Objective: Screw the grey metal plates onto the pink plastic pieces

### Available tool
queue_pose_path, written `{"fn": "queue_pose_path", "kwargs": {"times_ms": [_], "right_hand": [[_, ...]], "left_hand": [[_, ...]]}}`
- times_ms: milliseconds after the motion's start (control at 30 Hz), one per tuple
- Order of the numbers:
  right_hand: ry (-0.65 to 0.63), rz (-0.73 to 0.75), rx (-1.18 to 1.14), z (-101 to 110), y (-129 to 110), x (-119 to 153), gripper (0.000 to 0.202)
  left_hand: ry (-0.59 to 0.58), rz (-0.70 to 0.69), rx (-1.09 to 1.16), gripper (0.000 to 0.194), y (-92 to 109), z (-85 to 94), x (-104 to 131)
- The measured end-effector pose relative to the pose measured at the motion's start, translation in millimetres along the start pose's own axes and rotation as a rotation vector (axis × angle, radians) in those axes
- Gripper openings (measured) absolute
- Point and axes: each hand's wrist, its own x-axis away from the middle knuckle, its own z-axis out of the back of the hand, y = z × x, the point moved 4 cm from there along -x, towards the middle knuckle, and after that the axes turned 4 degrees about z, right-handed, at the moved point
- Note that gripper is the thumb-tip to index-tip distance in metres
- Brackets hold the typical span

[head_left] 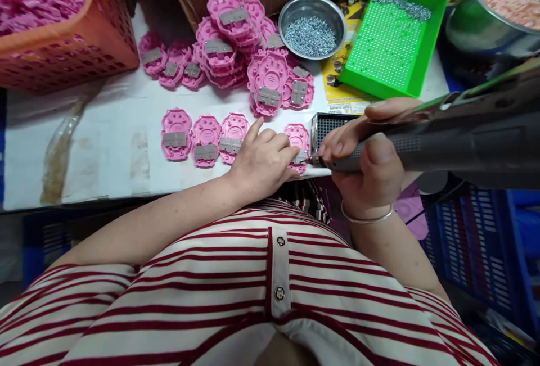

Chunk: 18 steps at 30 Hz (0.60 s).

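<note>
My right hand (371,163) is wrapped round a dark electric screwdriver (422,144), which lies nearly level and points left. Its bit meets the grey metal plate on a pink plastic housing (296,134) near the table's front edge. Thumb and forefinger of my left hand (266,158) grip the left and front sides of that housing; its other fingers are bent. Left of this hand stand three similar housings in a row, the nearest pink housing (234,127) being close to its knuckles. Each carries a grey plate.
Behind the row lies a heap of pink housings (219,40). Screws fill a steel bowl (343,34) and part of a green tray (352,76). A black perforated tray (327,124) adjoins my right hand. An orange basket (113,34) is at left, a steel pot (468,28) at right.
</note>
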Motion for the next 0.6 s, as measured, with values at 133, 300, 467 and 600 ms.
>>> {"fn": "queue_pose_path", "kwargs": {"times_ms": [133, 300, 467, 600], "right_hand": [[-0.037, 0.036, -0.021, -1.7, -1.9, -0.2, 0.029], [0.012, 0.027, 0.008, 1.3, 3.4, 1.5, 0.032], [0.028, 0.036, 0.050, -4.2, -3.8, -2.7, 0.029], [0.027, 0.067, 0.008, -15.6, -29.3, -14.2, 0.013]], "left_hand": [[0.004, 0.005, 0.004, 0.033, -0.5, -0.5, -0.4], [-0.016, 0.001, 0.018, 0.033, -1.2, -0.7, 0.1], [0.004, 0.055, 0.096, 0.045, -4.4, 3.6, 0.2], [0.029, 0.052, 0.275, 0.030, -4.1, 7.0, -2.2]]}}
